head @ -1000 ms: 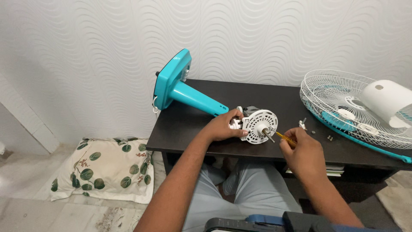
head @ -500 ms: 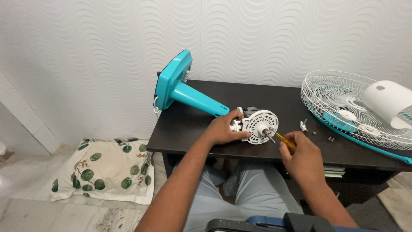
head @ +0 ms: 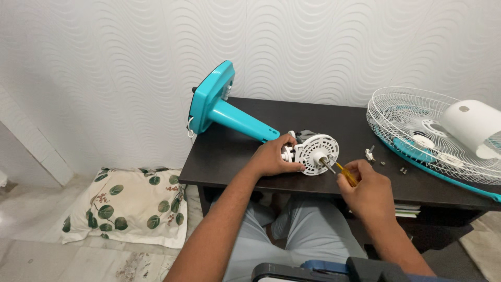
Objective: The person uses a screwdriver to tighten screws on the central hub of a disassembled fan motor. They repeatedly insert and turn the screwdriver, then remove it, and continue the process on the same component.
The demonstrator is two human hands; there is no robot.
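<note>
A teal fan stand (head: 222, 112) lies on its side on the dark table (head: 235, 156), its round white motor plate (head: 317, 153) facing me with a metal shaft sticking out. My left hand (head: 274, 155) grips the motor housing just left of that plate. My right hand (head: 362, 190) holds a yellow-handled screwdriver (head: 345, 173), its tip against the plate beside the shaft.
A white wire fan guard (head: 417, 133) with a teal rim and a white motor cover (head: 472, 125) lie at the table's right. Small screws (head: 383, 164) are scattered between. A leaf-print pillow (head: 130, 206) lies on the floor at left. The patterned wall stands behind.
Both hands stay on the motor plate; the right hand and screwdriver shifted only slightly.
</note>
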